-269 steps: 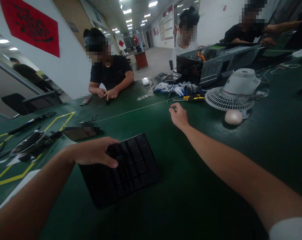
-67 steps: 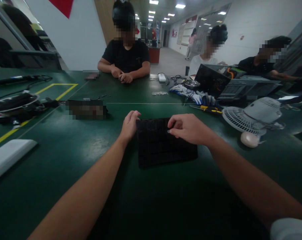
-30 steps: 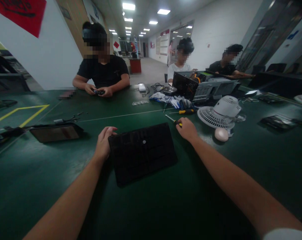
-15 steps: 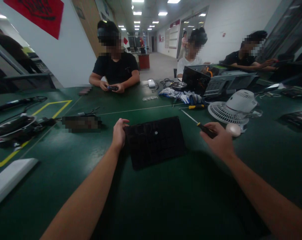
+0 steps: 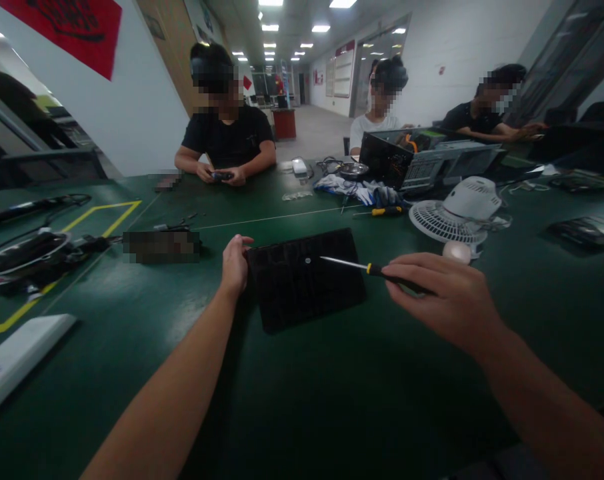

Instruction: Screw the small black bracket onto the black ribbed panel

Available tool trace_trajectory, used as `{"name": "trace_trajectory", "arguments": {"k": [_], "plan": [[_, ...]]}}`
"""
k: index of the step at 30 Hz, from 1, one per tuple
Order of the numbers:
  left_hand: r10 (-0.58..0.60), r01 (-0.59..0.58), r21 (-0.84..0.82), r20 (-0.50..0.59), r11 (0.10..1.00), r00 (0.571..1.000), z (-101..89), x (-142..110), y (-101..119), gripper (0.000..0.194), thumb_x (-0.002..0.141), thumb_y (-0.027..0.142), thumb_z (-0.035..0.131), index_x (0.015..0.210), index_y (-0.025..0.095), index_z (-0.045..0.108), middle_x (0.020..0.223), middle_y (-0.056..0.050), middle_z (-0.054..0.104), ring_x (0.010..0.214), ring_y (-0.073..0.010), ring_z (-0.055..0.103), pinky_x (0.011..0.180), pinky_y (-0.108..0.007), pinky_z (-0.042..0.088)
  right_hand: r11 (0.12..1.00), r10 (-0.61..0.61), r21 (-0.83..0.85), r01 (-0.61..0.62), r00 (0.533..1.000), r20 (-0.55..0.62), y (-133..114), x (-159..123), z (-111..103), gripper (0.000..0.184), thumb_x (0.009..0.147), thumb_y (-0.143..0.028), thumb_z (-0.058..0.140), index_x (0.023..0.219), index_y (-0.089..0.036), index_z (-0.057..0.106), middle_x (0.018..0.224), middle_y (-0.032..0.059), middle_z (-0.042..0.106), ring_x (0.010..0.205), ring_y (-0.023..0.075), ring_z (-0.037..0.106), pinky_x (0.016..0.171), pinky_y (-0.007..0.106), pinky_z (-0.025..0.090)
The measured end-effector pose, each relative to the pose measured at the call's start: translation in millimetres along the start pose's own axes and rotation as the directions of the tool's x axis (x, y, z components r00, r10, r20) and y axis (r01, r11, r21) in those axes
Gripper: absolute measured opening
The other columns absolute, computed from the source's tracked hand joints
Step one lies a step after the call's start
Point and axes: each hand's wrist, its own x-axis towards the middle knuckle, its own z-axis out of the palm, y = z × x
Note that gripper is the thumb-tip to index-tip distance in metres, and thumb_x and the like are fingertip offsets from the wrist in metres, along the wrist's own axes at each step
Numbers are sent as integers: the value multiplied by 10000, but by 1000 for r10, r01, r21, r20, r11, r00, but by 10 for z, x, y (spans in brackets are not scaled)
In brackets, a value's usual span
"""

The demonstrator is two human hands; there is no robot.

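Evidently, the two hands share the work between them: one minds the tray, the other a tool. The left hand (image 5: 235,267) is at the far left corner of the black tray (image 5: 308,310), fingers bent and touching its edge, probably to keep it from sliding; whether the thumb clamps it from below is hidden. That side grip leaves the tray's face uncovered, with its divided compartments and a small bright disc (image 5: 308,261) towards the far edge.

The right hand (image 5: 442,293) is closed round the handle of a screwdriver (image 5: 375,270), thumb and fingers wrapped well along it, so the shaft runs out free to the left. Its tip is over the tray, just beside the disc and apart from it; I cannot tell whether it touches the surface below.

The tray is on the near side of the green table (image 5: 382,393), squarely between the forearms, which seems chosen so that both hands reach it easily. Another screwdriver, yellow-handled (image 5: 388,211), lies beyond it near the gloves (image 5: 355,191), while a fan (image 5: 462,210) is face down, presumably for stability.
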Motion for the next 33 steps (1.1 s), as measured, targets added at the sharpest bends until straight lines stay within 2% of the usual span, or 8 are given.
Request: {"name": "trace_trajectory", "arguments": {"k": [9,18,23,28,31,33], "plan": [[3,-3,-15,28,1000,1000,-21,23,-26,434,856,653,569,862,226,647,618,21,550,532,-173,537,501,-276,398,995,-98,7,98,992,80,-94,152,101,185,945,-94,681,1079,-153,793,1079,122,797,944,237,765,777,363,636],[-8,9,-18,27,1000,1000,-18,37,-35,476,834,704,569,873,233,628,614,25,541,508,-175,527,496,-285,385,997,-70,23,68,995,75,-55,166,170,195,961,-105,651,1072,-188,787,1076,107,790,941,233,760,806,384,639],[-32,34,-41,56,999,998,-27,17,-16,451,831,686,583,880,239,616,609,25,548,504,-177,531,497,-282,387,998,-57,10,56,990,126,-47,195,145,206,973,-123,638,1082,-205,793,1092,102,783,936,227,751,799,379,625],[-103,107,-20,133,994,986,-57,-31,189,457,846,666,551,949,229,634,690,-5,621,593,-199,595,522,-285,431,999,-23,-16,27,975,221,-66,358,88,203,939,-130,684,1075,-195,820,1062,85,760,865,213,725,764,360,582],[-140,144,-1,228,990,964,-88,-103,399,539,854,711,503,1035,226,653,818,-46,691,698,-225,646,557,-303,473,1000,0,-15,4,959,284,-65,503,50,216,916,-145,710,1082,-206,834,1051,75,747,855,212,710,757,354,546],[-154,147,47,285,988,946,-124,-199,515,518,840,685,555,1054,228,668,884,-54,703,764,-235,666,589,-309,495,1000,16,-11,-14,948,317,-57,605,27,216,907,-156,716,1075,-211,840,1035,71,741,855,213,704,760,354,525]]}}
